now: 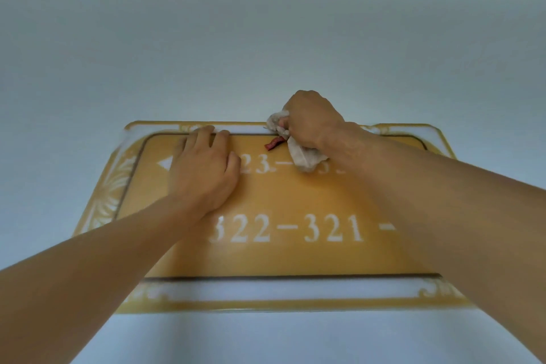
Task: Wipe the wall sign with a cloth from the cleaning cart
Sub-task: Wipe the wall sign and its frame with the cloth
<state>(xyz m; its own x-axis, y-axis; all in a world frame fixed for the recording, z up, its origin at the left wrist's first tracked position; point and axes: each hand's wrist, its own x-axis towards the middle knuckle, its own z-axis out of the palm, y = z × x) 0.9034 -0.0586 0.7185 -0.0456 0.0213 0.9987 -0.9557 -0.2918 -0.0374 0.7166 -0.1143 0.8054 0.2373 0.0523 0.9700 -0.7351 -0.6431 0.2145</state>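
Right grip (310,121) clutched the bunched cloth (304,155) against the sign (280,257) at its top edge. Left grip (204,168) lay spread flat on the sign's upper left.

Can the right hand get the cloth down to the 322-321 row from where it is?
Probably yes. The right hand grips the cloth at the wall sign top edge; the sign face below is bare, and the left hand rests off to the side.

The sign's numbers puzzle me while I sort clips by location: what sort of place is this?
Probably a hotel or office corridor: the gold wall sign shows room ranges such as 322-321 with a direction arrow, mounted on a plain pale wall.
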